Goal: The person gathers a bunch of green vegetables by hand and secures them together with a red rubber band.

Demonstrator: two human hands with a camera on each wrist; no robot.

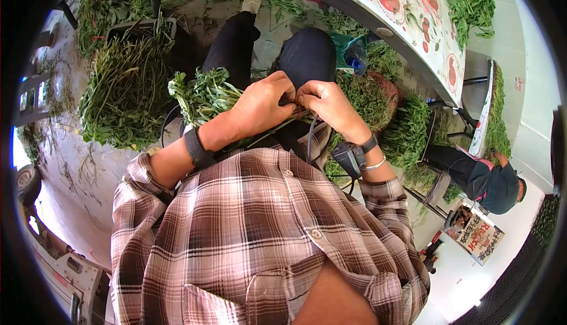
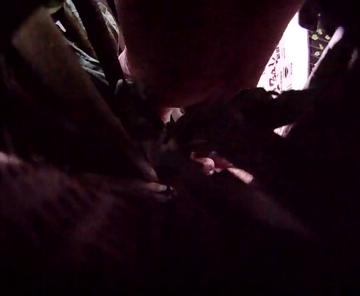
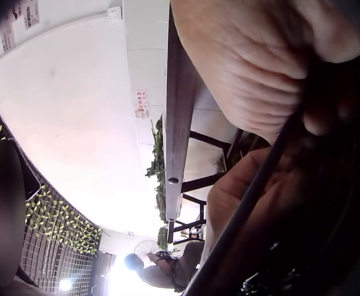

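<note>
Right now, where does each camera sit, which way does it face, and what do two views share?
Head: on the head, facing forward and down at the left hand, right hand, plaid shirt and knees.
Left wrist: close in, mostly dark; a dim shape, perhaps skin, fills the top.
Right wrist: past partial hands toward table edge and wall.
Head and right wrist share hands, greens and wall.
</note>
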